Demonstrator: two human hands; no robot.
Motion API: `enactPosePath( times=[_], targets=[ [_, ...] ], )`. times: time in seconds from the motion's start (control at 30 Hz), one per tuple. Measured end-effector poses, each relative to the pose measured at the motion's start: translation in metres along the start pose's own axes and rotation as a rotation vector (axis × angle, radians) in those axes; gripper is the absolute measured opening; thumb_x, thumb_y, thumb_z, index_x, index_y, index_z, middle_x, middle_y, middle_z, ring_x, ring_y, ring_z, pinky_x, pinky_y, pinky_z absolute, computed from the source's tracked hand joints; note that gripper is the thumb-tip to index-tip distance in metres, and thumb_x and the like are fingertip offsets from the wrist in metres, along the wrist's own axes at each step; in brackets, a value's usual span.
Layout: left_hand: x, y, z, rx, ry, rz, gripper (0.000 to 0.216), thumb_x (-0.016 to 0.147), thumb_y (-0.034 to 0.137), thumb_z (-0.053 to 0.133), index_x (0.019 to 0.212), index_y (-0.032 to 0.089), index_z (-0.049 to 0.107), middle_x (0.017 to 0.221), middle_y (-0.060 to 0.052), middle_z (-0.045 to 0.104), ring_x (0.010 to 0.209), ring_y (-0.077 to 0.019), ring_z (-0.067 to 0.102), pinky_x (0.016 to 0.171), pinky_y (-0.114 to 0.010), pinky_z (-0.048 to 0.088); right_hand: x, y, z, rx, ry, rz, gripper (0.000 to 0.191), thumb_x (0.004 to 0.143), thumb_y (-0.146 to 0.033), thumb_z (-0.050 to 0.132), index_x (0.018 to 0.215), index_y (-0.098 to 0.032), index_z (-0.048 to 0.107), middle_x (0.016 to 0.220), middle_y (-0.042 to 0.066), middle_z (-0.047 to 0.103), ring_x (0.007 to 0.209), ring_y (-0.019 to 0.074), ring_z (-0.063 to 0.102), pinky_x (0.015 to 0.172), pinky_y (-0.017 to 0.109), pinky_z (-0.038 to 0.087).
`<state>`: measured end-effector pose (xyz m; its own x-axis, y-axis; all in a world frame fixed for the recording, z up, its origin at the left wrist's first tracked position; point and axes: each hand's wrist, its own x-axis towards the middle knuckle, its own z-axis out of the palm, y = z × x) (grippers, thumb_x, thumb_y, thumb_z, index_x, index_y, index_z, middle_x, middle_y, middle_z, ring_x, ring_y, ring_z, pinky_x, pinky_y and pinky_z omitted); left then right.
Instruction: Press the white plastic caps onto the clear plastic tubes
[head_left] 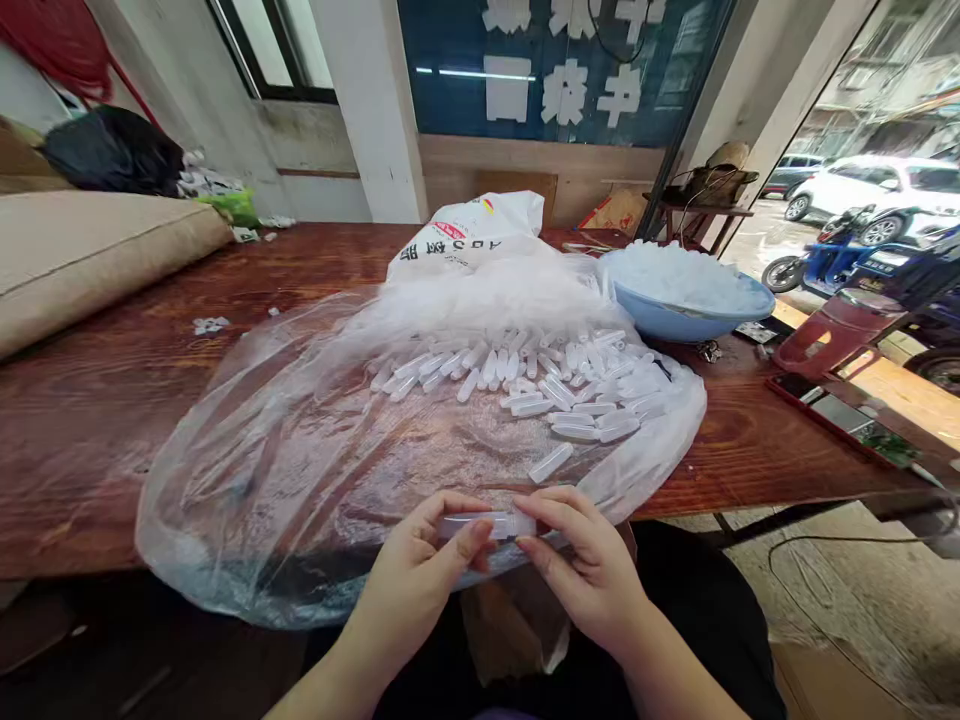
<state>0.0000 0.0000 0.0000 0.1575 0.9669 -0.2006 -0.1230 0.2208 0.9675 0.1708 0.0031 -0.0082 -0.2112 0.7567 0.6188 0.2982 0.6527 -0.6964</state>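
"Tube (497,524): where do you have it?"

"I see it lying crosswise over the near edge of the clear bag (300,480), held between both hands."

"How do the hands stand on it?"

"My left hand (420,570) is clamped on the body, thumb on the near side and fingers curled behind. With my right hand (589,570) I have the thumb and fingers pinched on the whitish end. Whether that end is a separate cap, I can't tell from this far off."

"And around them?"

"A pile of tubes (517,365) is spread across the right and middle part of the clear bag. I can't make out whether they lie on the film or inside it. One single tube (551,463) sits apart from the pile, closer to my hands."

"Anything beyond?"

"Behind the clear bag I have a white sack (465,235) with printing on it. A blue bowl (690,322) stands at the bag's far right corner, heaped with small whitish pieces too fine for me to name. To the left of the bag, a few white bits (210,326) lie on the bench (75,440), which is reddish-brown wood. Further left of the bag, I see a big brown bundle (105,250)."
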Motion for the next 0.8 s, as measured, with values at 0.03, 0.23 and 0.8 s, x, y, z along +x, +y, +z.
enactPosePath(
  times=[0.03,0.23,0.8],
  targets=[
    [-0.002,-0.002,0.0,-0.022,-0.025,-0.014,0.041,0.069,0.053,0.066,0.083,0.015,0.054,0.051,0.005,0.056,0.05,-0.0078,0.05,0.054,-0.019,0.039,-0.003,-0.001,-0.003,-0.023,-0.041,-0.057,0.034,0.083,-0.011,0.056,0.115,-0.022,0.056,0.096,0.006,0.06,0.087,0.0111,0.061,0.078,0.018,0.052],
    [-0.01,-0.006,0.0,-0.031,-0.213,-0.122,0.043,0.074,0.058,0.057,0.072,0.016,0.048,0.044,0.009,0.042,0.04,-0.0044,0.033,0.043,-0.018,0.027,-0.016,-0.01,-0.014,-0.082,-0.215,-0.205,0.037,0.085,-0.007,0.052,0.119,-0.021,0.053,0.099,0.007,0.063,0.092,0.0124,0.06,0.081,0.02,0.051],
    [-0.025,-0.018,-0.012,0.454,-0.237,0.498,0.013,0.086,0.021,0.05,0.098,0.022,0.056,0.085,0.0,0.058,0.079,-0.0109,0.056,0.073,-0.021,0.046,-0.028,-0.014,0.01,0.21,-0.311,0.747,0.067,0.092,-0.055,0.015,0.046,-0.017,0.047,0.042,0.0,0.043,0.042,0.0099,0.044,0.044,0.022,0.036]
  ],
)
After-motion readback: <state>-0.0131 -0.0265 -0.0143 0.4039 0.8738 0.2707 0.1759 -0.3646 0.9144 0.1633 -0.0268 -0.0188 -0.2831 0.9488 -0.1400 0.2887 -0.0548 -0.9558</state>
